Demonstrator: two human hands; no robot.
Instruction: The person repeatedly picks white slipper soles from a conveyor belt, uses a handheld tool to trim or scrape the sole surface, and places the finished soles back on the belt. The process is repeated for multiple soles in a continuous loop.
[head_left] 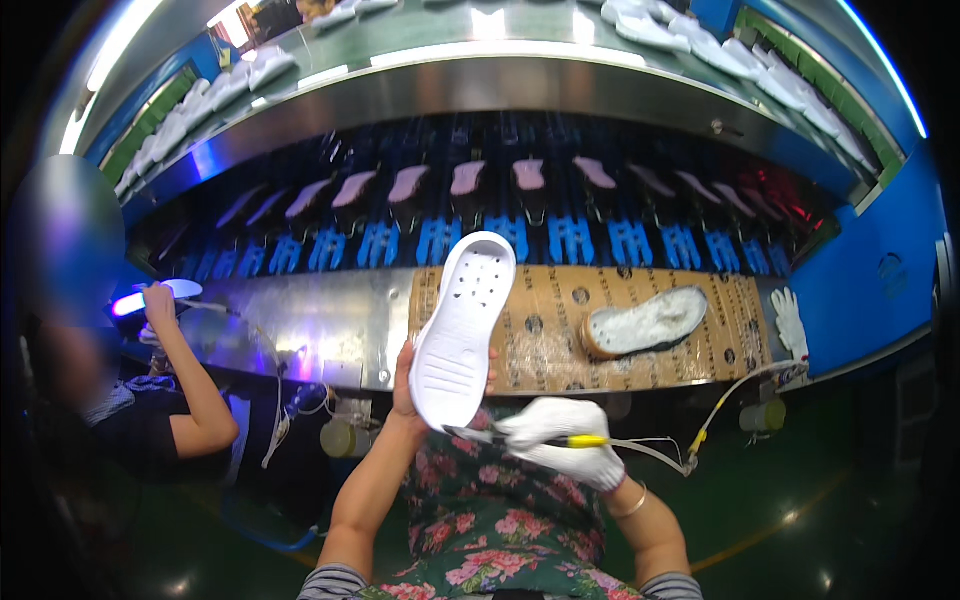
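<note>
My left hand [404,388] is bare and wrapped round a white foam shoe sole [458,340] from below, thumb on one edge and fingertips on the other. The sole stands tilted, its heel end toward me, with small holes in the forefoot and ridges across the heel. My right hand [560,432], in a white knit glove, is closed round a slim brush-like tool [478,436] with a dark tip. That tip is at the sole's heel edge; I cannot tell whether it touches. A yellow fitting [587,441] joins the tool to a thin hose [650,446].
Brown printed cardboard [540,370] covers part of the metal bench [340,320], with a white-covered shoe form [650,320] on it. A white glove [789,325] lies at right. Beyond, blue holders [440,243] carry pink soles [467,178]. A co-worker's hand [158,303] works at left.
</note>
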